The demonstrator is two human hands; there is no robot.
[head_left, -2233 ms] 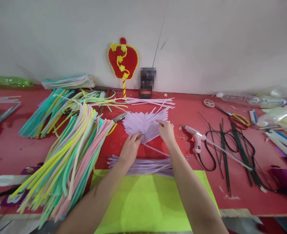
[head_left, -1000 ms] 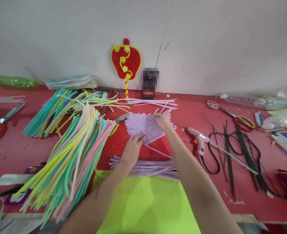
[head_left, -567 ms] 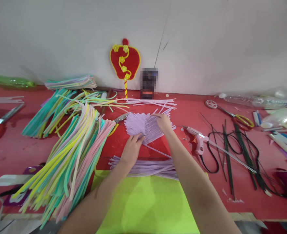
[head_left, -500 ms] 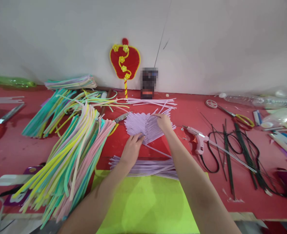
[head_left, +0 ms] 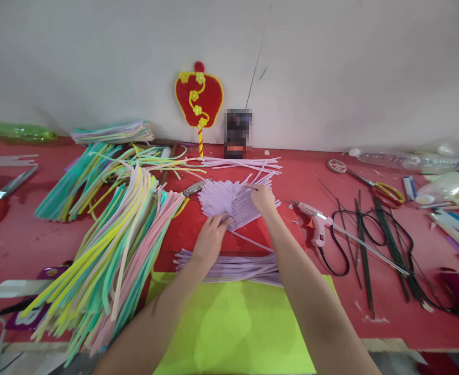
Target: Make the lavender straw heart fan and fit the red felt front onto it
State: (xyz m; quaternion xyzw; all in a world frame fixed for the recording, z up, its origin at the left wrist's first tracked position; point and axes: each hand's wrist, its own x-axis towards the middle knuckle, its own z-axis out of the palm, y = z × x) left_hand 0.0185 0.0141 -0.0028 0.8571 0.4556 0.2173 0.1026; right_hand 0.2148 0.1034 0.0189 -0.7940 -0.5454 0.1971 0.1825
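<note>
Lilac pipe cleaners [head_left: 217,198] lie side by side in a leaf-shaped, chevron-patterned piece on the red table. My left hand [head_left: 211,234] is at its lower tip, its bent fingers close together and gripping the edge. At the upper right of the piece is my right hand [head_left: 263,199], closed on the pipe cleaners there with the index finger stretched leftward; its other fingertips are hidden. One loose lilac pipe cleaner [head_left: 251,241] runs from the lower tip toward my right forearm. Nearer me, a bundle of lilac pipe cleaners [head_left: 237,268] lies crosswise, partly behind my forearms.
Multicoloured pipe cleaners [head_left: 108,250] are heaped at left, with pliers [head_left: 193,188] beside them. A pink glue gun [head_left: 318,224], dark stems [head_left: 364,260] and scissors [head_left: 385,192] lie at right. A red fan-shaped decoration [head_left: 199,99] stands against the wall. A yellow-green sheet [head_left: 233,328] lies in front.
The view has shifted very slightly. Both hands stay in nearly the same place on the lilac piece.
</note>
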